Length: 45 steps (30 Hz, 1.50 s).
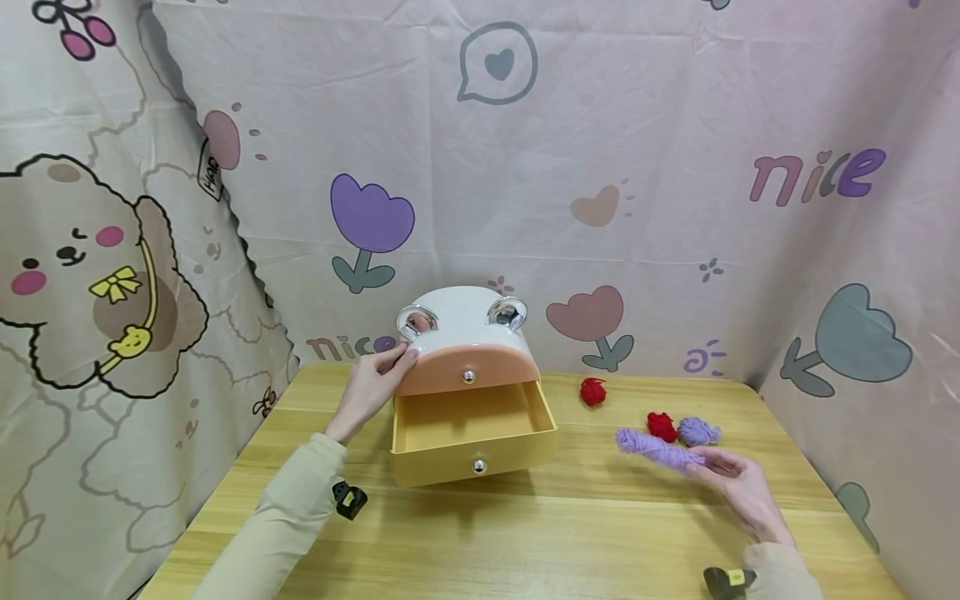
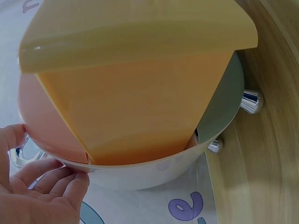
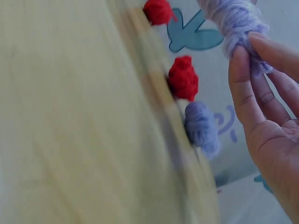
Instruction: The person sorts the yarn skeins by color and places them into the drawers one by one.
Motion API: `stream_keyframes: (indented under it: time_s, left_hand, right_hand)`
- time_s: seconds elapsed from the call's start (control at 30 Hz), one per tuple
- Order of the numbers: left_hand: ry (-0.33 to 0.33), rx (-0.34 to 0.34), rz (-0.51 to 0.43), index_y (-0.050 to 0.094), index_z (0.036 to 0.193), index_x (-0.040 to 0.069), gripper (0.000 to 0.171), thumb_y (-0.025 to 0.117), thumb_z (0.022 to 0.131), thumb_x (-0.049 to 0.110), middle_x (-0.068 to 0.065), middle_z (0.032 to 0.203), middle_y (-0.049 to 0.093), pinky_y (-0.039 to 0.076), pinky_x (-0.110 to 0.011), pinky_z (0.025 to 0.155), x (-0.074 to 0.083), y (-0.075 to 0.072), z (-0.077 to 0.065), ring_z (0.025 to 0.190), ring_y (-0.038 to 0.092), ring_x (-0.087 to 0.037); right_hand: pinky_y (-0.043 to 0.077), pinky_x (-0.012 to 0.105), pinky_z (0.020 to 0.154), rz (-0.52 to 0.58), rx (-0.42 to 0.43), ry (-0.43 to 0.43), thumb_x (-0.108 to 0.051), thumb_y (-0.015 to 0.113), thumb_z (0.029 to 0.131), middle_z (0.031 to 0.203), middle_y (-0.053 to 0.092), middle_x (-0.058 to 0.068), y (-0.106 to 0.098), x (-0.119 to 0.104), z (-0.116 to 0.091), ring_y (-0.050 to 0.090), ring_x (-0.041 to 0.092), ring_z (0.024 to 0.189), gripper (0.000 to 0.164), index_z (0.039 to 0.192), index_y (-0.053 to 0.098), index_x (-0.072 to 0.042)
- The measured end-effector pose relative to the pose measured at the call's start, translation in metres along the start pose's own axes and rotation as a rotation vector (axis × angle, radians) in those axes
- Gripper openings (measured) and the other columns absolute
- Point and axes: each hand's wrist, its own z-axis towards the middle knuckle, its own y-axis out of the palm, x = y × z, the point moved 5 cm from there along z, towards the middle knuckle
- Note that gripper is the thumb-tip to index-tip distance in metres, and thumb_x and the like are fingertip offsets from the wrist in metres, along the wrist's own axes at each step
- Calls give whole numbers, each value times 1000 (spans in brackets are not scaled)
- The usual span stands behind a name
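The drawer cabinet is standing on the table, its upper left edge being gripped between the thumb and fingers of the left hand. Its pink upper drawer is sitting closed, while its yellow lower drawer is jutting out. Rightward, one red yarn ball is lying apart. Next, a purple skein is hovering above the table near a second red ball and a purple bundle; the right hand is pinching its right end.
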Motion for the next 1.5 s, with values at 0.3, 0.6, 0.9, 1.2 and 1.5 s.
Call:
stream_keyframes:
  time_s: [0.3, 0.6, 0.9, 1.2, 1.5]
  left_hand:
    - [-3, -1, 6, 52, 145, 3, 56, 59, 101, 37, -19, 150, 51, 47, -48, 112, 1, 0, 0, 137, 53, -34]
    - [-9, -9, 7, 50, 147, 4, 58, 59, 102, 39, -19, 151, 50, 45, -47, 113, 0, 0, 1, 139, 52, -34]
    - [-15, -13, 13, 50, 147, 4, 58, 58, 102, 39, -19, 152, 49, 45, -48, 114, 0, 0, 0, 139, 51, -35]
    - [-20, -17, 7, 49, 148, 4, 59, 58, 102, 40, -19, 153, 48, 44, -49, 114, 1, 0, 0, 140, 50, -36]
    - [-24, -18, 15, 49, 148, 4, 59, 57, 102, 41, -19, 153, 48, 44, -49, 115, 1, 0, 0, 141, 49, -35]
  right_hand:
    - [53, 11, 85, 221, -28, -73, 4, 68, 91, 101, 74, -17, 16, -28, -2, 67, -3, 94, 23, 108, 76, -10]
    - [57, 16, 86, 380, -70, -199, 13, 63, 90, 103, 74, -11, 39, -63, -2, 71, 1, 93, 29, 105, 77, -8]
    - [60, 19, 77, 434, -58, -225, 15, 62, 90, 91, 78, -6, 63, -97, -4, 73, 5, 83, 33, 98, 77, -13]
    - [59, 18, 80, 378, -85, -240, 11, 67, 88, 90, 77, -8, 91, -123, -10, 71, 3, 83, 28, 98, 77, -12]
    - [59, 21, 85, 340, -157, -269, 8, 70, 88, 94, 76, -10, 119, -143, -9, 71, 5, 86, 22, 102, 76, -8]
